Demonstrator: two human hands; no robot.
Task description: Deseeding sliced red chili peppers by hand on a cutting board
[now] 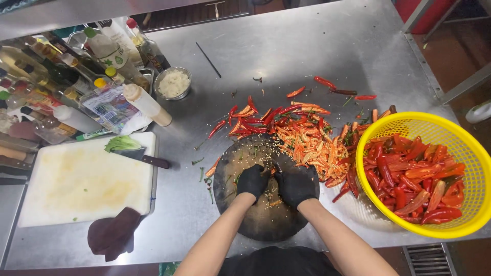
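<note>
**Chillies under gloved hands at the round board**

We see both black-gloved hands, left and right, bunched together over a dark round board on the steel tabletop; the fingers curl inward, but on what we cannot tell. Split chillies and seeds lie heaped at the board's far edge, whole ones fill a yellow basket to the right. We judge the de-seeding midway; the next chilli calls for a reach rightward.
</note>
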